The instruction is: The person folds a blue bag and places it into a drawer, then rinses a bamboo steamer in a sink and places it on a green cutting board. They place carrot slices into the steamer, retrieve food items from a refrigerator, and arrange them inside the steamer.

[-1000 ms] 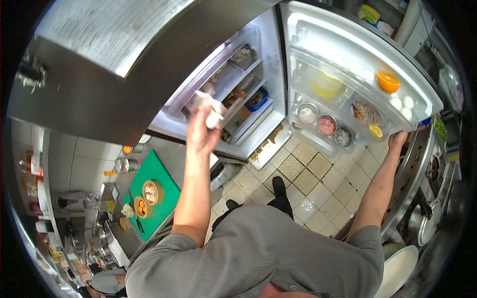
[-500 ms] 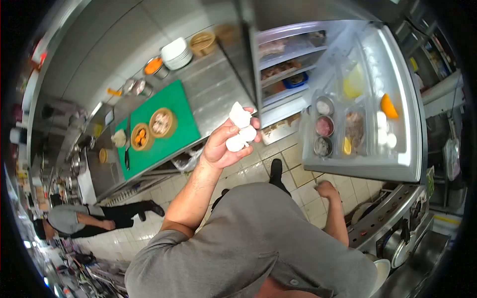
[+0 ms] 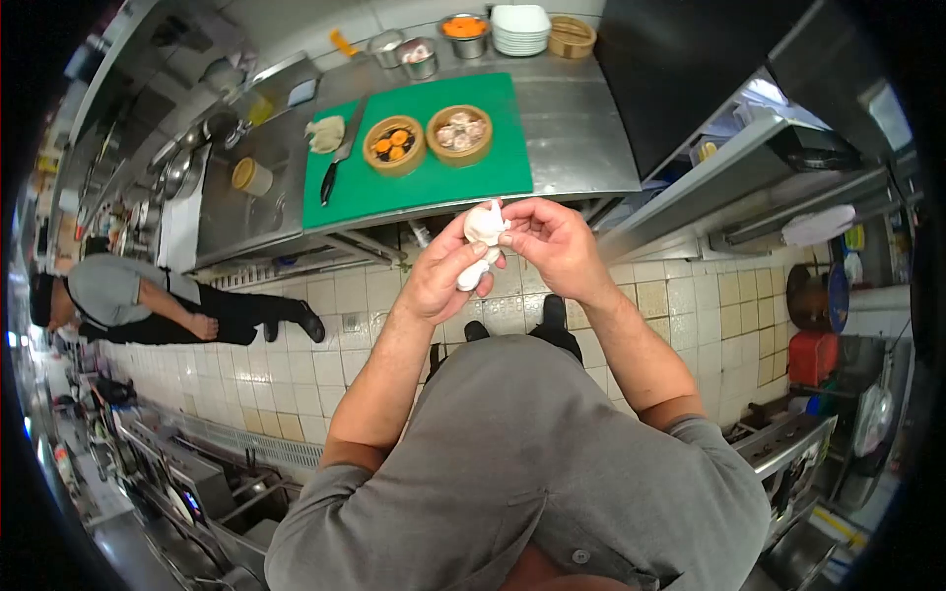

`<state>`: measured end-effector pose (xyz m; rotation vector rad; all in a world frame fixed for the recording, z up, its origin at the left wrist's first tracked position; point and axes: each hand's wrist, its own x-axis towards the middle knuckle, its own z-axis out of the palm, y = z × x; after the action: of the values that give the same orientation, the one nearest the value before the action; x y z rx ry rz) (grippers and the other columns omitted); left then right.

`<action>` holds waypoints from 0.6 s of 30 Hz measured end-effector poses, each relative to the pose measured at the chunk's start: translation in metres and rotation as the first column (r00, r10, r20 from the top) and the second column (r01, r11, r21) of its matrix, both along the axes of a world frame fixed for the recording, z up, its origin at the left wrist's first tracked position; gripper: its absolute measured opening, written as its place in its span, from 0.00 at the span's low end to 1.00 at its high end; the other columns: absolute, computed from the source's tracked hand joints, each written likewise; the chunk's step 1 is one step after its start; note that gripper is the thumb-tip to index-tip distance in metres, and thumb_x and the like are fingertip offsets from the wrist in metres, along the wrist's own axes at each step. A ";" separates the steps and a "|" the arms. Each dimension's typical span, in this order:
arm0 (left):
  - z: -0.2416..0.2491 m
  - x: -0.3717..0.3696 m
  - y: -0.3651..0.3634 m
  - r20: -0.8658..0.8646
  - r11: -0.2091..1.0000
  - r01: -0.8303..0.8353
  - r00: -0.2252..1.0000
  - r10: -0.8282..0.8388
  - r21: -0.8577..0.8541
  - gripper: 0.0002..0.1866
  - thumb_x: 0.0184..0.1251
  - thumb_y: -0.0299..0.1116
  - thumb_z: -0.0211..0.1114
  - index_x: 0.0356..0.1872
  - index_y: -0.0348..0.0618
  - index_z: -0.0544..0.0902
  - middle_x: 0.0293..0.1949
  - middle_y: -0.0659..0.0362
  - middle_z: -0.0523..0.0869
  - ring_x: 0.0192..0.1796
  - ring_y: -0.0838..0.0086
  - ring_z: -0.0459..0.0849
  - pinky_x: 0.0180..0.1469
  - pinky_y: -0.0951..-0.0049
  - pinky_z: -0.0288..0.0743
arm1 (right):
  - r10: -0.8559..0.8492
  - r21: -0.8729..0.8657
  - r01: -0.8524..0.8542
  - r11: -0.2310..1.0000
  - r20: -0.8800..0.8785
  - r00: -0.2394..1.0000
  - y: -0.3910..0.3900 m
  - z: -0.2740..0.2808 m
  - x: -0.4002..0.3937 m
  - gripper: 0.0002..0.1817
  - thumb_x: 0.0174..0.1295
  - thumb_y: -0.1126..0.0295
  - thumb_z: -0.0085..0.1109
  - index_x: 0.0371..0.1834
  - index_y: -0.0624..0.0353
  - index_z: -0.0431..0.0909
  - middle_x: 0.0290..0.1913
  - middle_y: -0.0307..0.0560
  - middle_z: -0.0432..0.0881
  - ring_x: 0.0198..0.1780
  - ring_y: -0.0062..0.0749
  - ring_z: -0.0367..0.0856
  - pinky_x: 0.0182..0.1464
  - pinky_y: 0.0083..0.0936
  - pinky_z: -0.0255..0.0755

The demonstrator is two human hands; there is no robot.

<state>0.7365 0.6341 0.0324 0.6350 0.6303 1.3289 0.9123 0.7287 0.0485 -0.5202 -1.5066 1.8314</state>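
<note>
Several small white dumplings with pointed tops are gathered in my left hand, held above the floor at the front of the counter. My left thumb and fingers are closed round them. With its thumb and fingertips, my right hand pinches the side of the top dumpling. Beyond my hands, a green cutting board bears a bamboo steamer with orange-topped pieces, a bamboo steamer with pale pinkish pieces, a knife and a pale lump, whose kind I cannot make out.
Metal tubs, one with orange food, stand behind the board beside stacked white plates and a bamboo basket. The fridge door is at right. A co-worker stands at left. Stove equipment lies at lower right.
My view has turned, bringing the cutting board to the centre and the fridge's inside mostly out of sight. My right hand has come up from low at the right to the dumplings.
</note>
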 end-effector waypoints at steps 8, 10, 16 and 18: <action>-0.012 -0.033 -0.015 -0.007 0.977 -0.214 0.977 0.214 0.016 0.21 0.80 0.32 0.59 0.69 0.46 0.71 0.56 0.59 0.82 0.49 0.73 0.84 0.33 0.76 0.77 | -0.007 0.035 0.004 0.999 0.086 0.996 0.005 -0.005 -0.058 0.07 0.69 0.79 0.66 0.48 0.67 0.83 0.42 0.43 0.89 0.41 0.19 0.86 0.45 0.20 0.82; -0.016 -0.034 -0.010 0.009 0.974 -0.227 0.974 0.227 -0.001 0.20 0.80 0.32 0.60 0.69 0.46 0.72 0.56 0.59 0.82 0.49 0.74 0.84 0.33 0.75 0.77 | 0.027 0.014 -0.029 0.999 0.103 0.994 0.012 -0.008 -0.063 0.07 0.69 0.80 0.65 0.48 0.67 0.83 0.42 0.42 0.88 0.42 0.19 0.85 0.46 0.19 0.82; -0.019 -0.038 0.016 0.015 0.953 -0.279 0.959 0.283 -0.120 0.19 0.78 0.33 0.64 0.66 0.49 0.74 0.53 0.62 0.83 0.48 0.76 0.83 0.35 0.76 0.78 | -0.023 0.127 0.000 0.992 0.186 0.982 0.041 -0.023 -0.077 0.04 0.70 0.76 0.65 0.42 0.66 0.83 0.33 0.38 0.86 0.31 0.17 0.85 0.34 0.20 0.81; -0.022 -0.036 0.024 0.099 0.952 -0.266 0.954 0.282 -0.151 0.17 0.80 0.35 0.63 0.65 0.52 0.75 0.53 0.62 0.83 0.48 0.74 0.84 0.35 0.75 0.76 | 0.049 0.173 -0.097 0.980 0.265 0.963 0.052 -0.025 -0.074 0.01 0.72 0.78 0.61 0.42 0.64 0.80 0.36 0.36 0.84 0.40 0.15 0.85 0.39 0.19 0.79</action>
<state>0.7004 0.6584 0.0108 0.3611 0.7234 1.5549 0.8381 0.7805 0.0233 -0.6408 -1.8737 1.7062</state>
